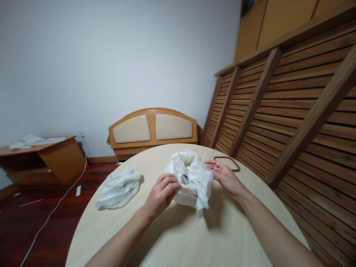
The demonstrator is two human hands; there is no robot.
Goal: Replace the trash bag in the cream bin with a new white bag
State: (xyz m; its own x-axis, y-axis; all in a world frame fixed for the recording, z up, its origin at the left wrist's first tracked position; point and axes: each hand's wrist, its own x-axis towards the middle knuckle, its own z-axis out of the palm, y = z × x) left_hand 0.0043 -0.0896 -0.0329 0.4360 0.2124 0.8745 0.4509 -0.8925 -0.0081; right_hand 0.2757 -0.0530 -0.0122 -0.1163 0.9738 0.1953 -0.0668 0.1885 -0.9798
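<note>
A crumpled white plastic bag [191,174] sits near the middle of the round pale wooden table [194,237], its mouth open on something dark inside. The left hand [162,193] has its grip pinched on the bag's near rim. The right hand [224,175] lies against the bag's right side, its grip apart with the fingers spread. A second crumpled white bag [119,188] lies well to the left, and a thin brown rubber loop [224,157] just beyond the right hand.

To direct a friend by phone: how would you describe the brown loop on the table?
On the round pale table, look at the far right edge, beside the slatted frame. The loop lies beyond the right hand. Unlike the held white bag and the crumpled spare bag, it is thin and reddish-brown.
</note>
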